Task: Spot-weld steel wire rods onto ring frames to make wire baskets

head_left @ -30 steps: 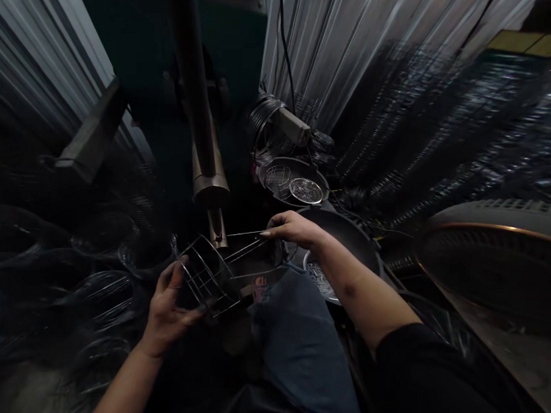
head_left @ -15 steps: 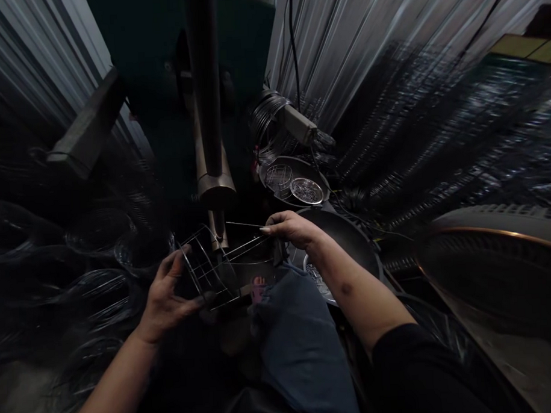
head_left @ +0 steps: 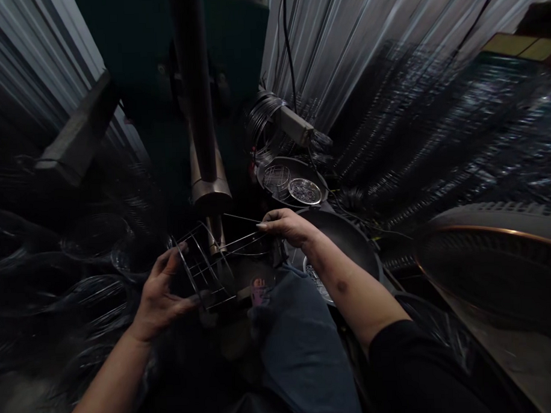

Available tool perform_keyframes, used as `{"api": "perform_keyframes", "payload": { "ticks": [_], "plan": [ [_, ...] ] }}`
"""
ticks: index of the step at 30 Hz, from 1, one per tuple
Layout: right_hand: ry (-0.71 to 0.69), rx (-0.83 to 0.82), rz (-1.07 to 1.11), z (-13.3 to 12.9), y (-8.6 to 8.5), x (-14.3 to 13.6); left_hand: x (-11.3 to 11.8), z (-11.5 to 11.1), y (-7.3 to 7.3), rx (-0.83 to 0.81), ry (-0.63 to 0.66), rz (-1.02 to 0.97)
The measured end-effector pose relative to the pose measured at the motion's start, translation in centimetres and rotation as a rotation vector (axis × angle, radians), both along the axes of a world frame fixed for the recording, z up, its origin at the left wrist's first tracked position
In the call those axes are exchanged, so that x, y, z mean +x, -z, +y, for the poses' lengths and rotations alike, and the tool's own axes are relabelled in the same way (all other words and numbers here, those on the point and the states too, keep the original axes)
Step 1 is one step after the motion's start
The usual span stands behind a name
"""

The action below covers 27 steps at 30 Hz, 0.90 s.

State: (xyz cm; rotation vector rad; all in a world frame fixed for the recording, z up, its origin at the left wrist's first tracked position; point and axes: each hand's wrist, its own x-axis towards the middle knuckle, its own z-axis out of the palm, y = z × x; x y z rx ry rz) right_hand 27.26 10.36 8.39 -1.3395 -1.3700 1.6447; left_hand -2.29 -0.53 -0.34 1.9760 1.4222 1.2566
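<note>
one wire basket (head_left: 206, 267), dim, left fingers (head_left: 169, 261) shadowed

Workshop, metal wire goods by the look of it. Corrugated sheet-metal wall (head_left: 342, 41) behind, dark green machine panel (head_left: 129, 37) beside it. Thick metal rod (head_left: 194, 89) runs down from there to a brass-toned collar (head_left: 211, 175) and narrow tip (head_left: 216, 238); wire frame (head_left: 205, 266) overlaps the tip in view, contact unclear. Wire coil (head_left: 263, 119) hangs on a grey bar (head_left: 294, 124). Upper basin (head_left: 324, 184): wire grid (head_left: 277, 177) at left edge, dish of small metal bits (head_left: 304, 191) toward near right edge. Lower basin (head_left: 349, 240): second dish (head_left: 321, 283) by its near edge. Shiny wirework (head_left: 471, 121) is piled along the right wall, detail blurred. Dim light.
</note>
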Motion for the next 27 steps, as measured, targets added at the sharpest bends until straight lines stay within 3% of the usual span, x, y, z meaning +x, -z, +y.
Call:
{"api": "perform_keyframes", "payload": {
  "ticks": [8,16,27],
  "plan": [
    [0.011,0.011,-0.012,0.3,-0.7,-0.2,0.3,0.6,-1.4,0.036,-0.004,-0.003],
    [-0.007,0.029,-0.016,1.0,-0.6,-0.3,-0.2,1.4,-0.3,0.033,0.015,-0.032],
    [0.030,0.061,-0.055,1.1,-1.2,-0.5,-0.3,1.6,-0.6,-0.033,0.000,0.020]
  ]
}}
